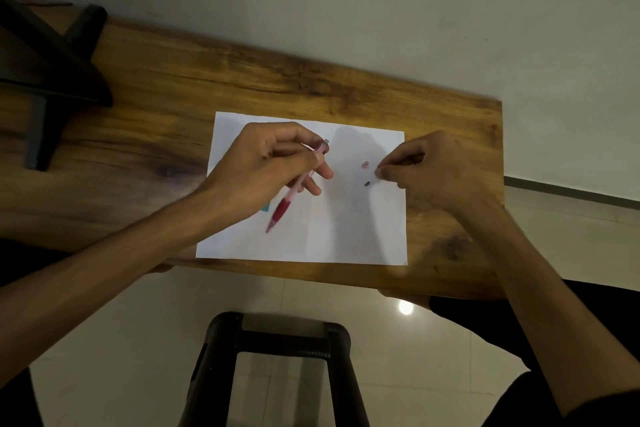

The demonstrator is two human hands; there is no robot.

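A white sheet of paper [349, 232] lies on the wooden table [207, 87]. My left hand [266, 166] grips a red pen [287, 201] above the sheet, its tip pointing down-left and its open back end up by my fingertips. My right hand [433, 170] has its thumb and fingers pinched together at the sheet's right edge; whether anything is between them is too small to tell. Two tiny loose parts lie on the paper just left of that hand: a pinkish piece [365, 165] and a dark piece [367, 183].
A dark stand [52, 55] sits on the table's left end. A black stool [277, 357] stands on the tiled floor below the table's near edge. The wall runs behind the table. A small teal patch [265, 207] shows on the paper under my left wrist.
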